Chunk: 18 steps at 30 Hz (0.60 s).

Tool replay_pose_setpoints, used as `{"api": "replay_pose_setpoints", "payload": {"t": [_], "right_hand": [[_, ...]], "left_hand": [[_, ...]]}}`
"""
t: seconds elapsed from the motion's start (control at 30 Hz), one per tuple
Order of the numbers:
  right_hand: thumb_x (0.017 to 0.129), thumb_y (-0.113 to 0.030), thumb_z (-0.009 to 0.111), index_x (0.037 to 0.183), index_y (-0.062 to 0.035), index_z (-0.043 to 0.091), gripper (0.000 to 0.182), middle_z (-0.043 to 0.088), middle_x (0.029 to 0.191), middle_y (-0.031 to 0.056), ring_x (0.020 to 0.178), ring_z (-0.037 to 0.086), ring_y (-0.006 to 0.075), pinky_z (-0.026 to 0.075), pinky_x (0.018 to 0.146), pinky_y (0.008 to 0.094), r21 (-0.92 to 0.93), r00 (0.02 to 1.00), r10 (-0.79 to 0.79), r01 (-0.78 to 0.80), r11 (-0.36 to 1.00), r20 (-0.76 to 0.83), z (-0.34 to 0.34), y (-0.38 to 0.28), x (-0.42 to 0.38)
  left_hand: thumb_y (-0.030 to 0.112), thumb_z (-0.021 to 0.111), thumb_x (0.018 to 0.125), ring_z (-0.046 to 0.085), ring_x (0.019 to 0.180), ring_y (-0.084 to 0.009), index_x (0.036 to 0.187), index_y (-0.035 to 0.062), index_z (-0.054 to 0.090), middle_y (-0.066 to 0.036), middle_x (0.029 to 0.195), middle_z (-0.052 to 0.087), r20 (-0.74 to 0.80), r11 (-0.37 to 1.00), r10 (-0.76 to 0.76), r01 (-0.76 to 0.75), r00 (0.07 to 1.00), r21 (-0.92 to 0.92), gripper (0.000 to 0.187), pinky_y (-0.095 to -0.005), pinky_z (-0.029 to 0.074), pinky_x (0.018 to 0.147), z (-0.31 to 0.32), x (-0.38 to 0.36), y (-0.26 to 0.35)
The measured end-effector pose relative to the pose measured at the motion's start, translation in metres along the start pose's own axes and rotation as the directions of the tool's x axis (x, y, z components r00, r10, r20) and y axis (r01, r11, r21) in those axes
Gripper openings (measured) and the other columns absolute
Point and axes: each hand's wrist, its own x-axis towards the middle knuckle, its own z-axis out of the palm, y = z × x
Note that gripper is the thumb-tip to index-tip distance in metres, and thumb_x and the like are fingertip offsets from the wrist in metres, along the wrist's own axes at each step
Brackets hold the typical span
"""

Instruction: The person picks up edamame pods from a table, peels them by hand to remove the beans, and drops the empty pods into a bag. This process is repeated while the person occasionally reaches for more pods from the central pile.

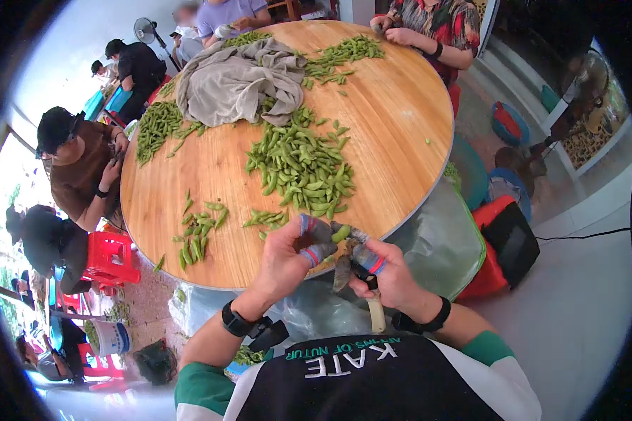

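My left hand (293, 249), with grey coverings on its fingertips, is curled at the table's near edge. A green soybean pod (341, 234) sits at its fingertips, between my two hands. My right hand (386, 272) wears similar coverings, one with a red band, and is closed round a tool with a pale handle (377, 316) pointing down toward me. The tool's dark front part is mostly hidden by my fingers. A large heap of soybean pods (302, 165) lies just beyond my hands, with a smaller group of pods (200, 231) to the left.
The round wooden table (400, 133) carries a crumpled grey cloth (242, 81) and more pods at the far side. Several people sit around it, one in brown (84, 165) at left. Clear plastic sheeting (435, 242) hangs at the near edge. A red stool (112, 258) stands left.
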Motion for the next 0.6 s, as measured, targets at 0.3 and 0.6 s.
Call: {"api": "replay_pose_setpoints", "payload": {"t": [0.3,0.6], "right_hand": [[0.099,-0.017,0.04,0.122,-0.0052,0.052,0.029,0.051,0.063,0.0028,0.047,0.042,0.0057,0.031,0.039,0.02,-0.008,0.999,-0.036,0.036,0.999,0.012,0.001,0.0,-0.001],[0.098,-0.012,0.039,0.12,-0.0055,0.054,0.028,0.055,0.068,0.0034,0.044,0.038,0.0043,0.028,0.037,0.0187,0.023,0.999,0.009,-0.009,1.0,0.031,0.002,-0.006,-0.002]], "left_hand": [[-0.006,0.069,0.077,0.061,0.091,-0.0111,0.097,0.0014,0.062,-0.003,0.097,0.065,0.02,1.0,-0.023,0.023,1.0,-0.005,0.023,-0.0275,0.05,0.083,0.0,-0.002,-0.007],[-0.005,0.068,0.076,0.06,0.069,-0.0122,0.091,0.0014,0.06,-0.006,0.077,0.063,0.068,0.947,-0.004,0.025,0.998,-0.32,0.019,-0.0258,0.05,0.064,-0.003,0.001,-0.019]]}}
